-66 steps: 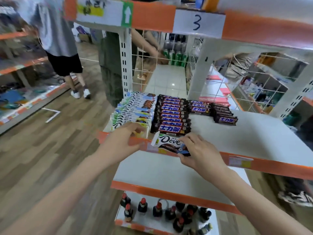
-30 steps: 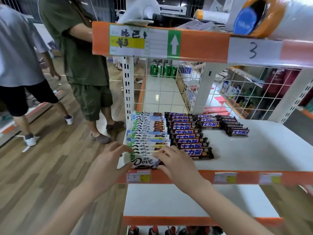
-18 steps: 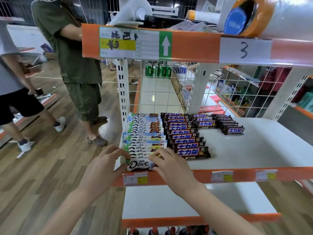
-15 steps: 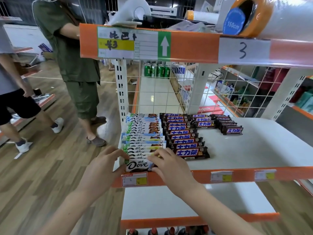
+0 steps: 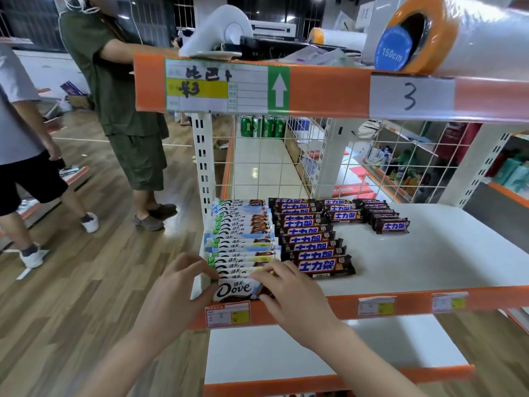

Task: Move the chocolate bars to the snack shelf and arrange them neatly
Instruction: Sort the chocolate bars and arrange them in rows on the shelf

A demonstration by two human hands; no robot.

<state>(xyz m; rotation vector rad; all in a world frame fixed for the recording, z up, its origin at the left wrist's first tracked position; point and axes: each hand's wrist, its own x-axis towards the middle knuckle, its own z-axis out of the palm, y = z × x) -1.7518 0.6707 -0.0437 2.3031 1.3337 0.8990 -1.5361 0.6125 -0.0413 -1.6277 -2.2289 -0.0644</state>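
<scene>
A white Dove bar [image 5: 236,289] lies at the front of a column of white Dove bars [image 5: 242,239] on the white snack shelf [image 5: 443,262]. My left hand [image 5: 177,287] pinches the bar's left end and my right hand [image 5: 289,290] pinches its right end, covering it. Right of that column runs a column of brown Snickers bars [image 5: 312,242], with two shorter groups of Snickers bars [image 5: 383,217] at the back.
The shelf's orange front lip [image 5: 406,305] carries price tags. A wire grid [image 5: 372,159] closes the back. The upper shelf edge [image 5: 315,93] holds a film roll [image 5: 446,35]. Two people [image 5: 126,110] stand on the wooden floor at left.
The Dove bar went from the shelf's front lip onto the front of the white column. Since half a second ago both hands stay on its ends, with only slight shifts.
</scene>
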